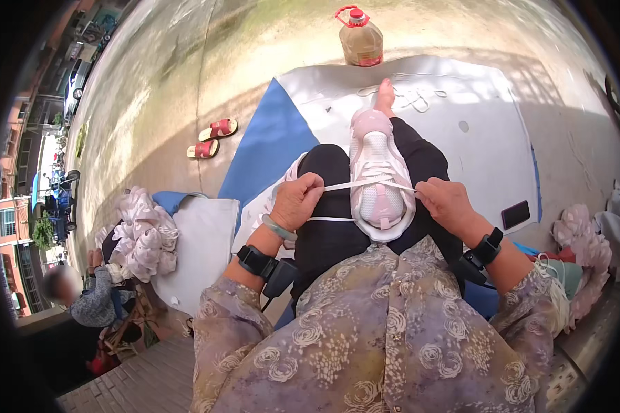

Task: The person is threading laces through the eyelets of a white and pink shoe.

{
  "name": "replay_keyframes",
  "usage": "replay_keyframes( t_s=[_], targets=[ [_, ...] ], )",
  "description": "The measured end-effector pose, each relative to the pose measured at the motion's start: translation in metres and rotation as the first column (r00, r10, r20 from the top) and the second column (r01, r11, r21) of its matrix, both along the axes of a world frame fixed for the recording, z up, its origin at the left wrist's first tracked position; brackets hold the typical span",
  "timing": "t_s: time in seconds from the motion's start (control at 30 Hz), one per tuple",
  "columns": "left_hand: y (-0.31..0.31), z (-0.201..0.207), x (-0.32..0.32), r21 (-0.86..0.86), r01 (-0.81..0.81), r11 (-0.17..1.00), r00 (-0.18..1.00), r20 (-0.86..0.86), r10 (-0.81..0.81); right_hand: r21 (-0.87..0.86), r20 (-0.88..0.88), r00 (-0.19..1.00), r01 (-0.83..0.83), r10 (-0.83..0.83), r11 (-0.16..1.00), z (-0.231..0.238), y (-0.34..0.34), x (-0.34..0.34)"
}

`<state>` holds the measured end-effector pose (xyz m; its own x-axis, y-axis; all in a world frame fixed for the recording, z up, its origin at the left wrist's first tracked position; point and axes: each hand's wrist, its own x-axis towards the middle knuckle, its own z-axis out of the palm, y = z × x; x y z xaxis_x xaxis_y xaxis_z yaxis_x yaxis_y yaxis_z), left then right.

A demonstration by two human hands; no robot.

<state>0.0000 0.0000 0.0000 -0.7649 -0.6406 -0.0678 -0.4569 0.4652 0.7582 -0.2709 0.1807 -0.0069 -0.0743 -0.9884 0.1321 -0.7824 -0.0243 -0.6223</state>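
A pale pink and white sneaker (pixel 377 155) rests on my lap between my thighs, its toe pointing away from me. White shoelace (pixel 372 182) crosses over its opening, pulled out to both sides. At the left end of the stretch, my left hand (pixel 297 199) pinches the lace between thumb and fingers. My right hand (pixel 446 202) pinches the other side, just right of the shoe. The lower part of the lacing is threaded across the tongue. Another white strand runs over my left thigh below my left hand.
A white and blue sheet (pixel 482 131) covers the ground, with loose laces (pixel 420 100) and a phone (pixel 515 215) on it. Shoe piles lie left (pixel 145 230) and right (pixel 584 237). Red slippers (pixel 212 138) and a large bottle (pixel 360 41) stand ahead. Another person (pixel 93 296) sits at left.
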Motion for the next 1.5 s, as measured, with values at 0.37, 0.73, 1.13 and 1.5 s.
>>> replay_keyframes(
  t_s=[0.37,0.73,1.13,1.5],
  targets=[
    [-0.009,0.037,0.036,0.423,-0.01,0.906,0.995,0.092,-0.032,-0.021,-0.101,0.994,-0.048,0.046,0.999,-0.017,0.021,-0.019],
    [0.057,0.119,-0.055,0.412,0.815,0.407,0.531,-0.253,-0.808,0.254,-0.253,0.947,-0.132,0.197,0.958,0.037,-0.067,0.039],
    [0.031,0.137,0.001,0.716,0.216,0.664,0.976,-0.151,-0.155,0.029,0.193,0.972,0.132,-0.135,0.991,0.014,-0.087,0.044],
    [-0.002,0.088,0.1,0.652,-0.223,0.724,0.946,-0.033,0.321,0.218,0.852,0.473,0.075,-0.227,0.973,0.101,-0.04,-0.04]
  ],
)
